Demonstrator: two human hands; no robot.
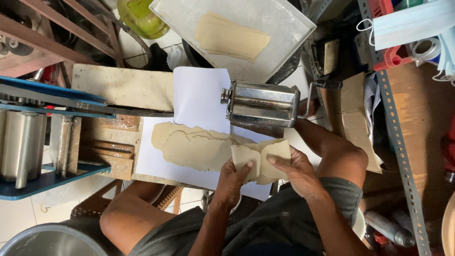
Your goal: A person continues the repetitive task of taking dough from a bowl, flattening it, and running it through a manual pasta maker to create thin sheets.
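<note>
I see my left hand [234, 178] and right hand [294, 166] both closed on a folded dough sheet [260, 156], just below the steel roller machine [263, 104]. It looks soft, floppy, tear-prone; best held along its edges.

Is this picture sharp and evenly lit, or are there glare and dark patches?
Head view: the hands, left and right, and the folded dough sheet are sharp; the steel roller machine shows bright glints; the white paper is brightly lit; the upper left and lower right corners sit in shadow.
</note>
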